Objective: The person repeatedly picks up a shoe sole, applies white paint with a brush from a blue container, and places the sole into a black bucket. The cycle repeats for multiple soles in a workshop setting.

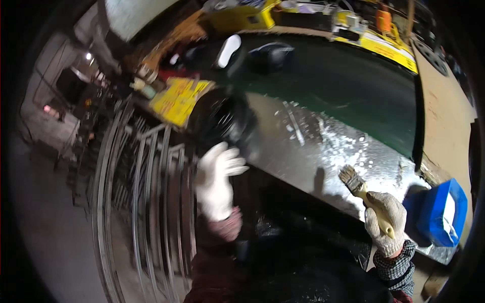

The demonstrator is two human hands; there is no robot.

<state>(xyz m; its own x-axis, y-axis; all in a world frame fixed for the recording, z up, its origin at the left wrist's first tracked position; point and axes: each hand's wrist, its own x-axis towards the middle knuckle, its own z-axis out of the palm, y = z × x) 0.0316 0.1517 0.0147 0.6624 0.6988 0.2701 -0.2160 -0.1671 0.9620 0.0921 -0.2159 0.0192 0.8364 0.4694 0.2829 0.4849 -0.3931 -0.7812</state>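
My right hand (388,222), in a knitted cream glove, is wrapped round the pale handle of a flat paintbrush (352,177). The brush's brown bristles point up and left, over a shiny metal sheet (283,151) scattered with white flakes or smears. My left hand (216,184), in a white glove, holds nothing, its fingers apart and slightly blurred. Just beyond its fingertips is a rounded, shiny black thing (222,113), blurred, whose kind I cannot make out. Beside my right hand stands a blue container (429,214) with something white inside.
Metal frames (136,202) stand at the left, close to my left arm. A dark green surface (353,96) lies beyond the sheet, bearing a white oval thing (228,50) and a dark object (271,54). A yellow printed sheet (180,98) lies far left; an orange bottle (384,20) stands at the back.
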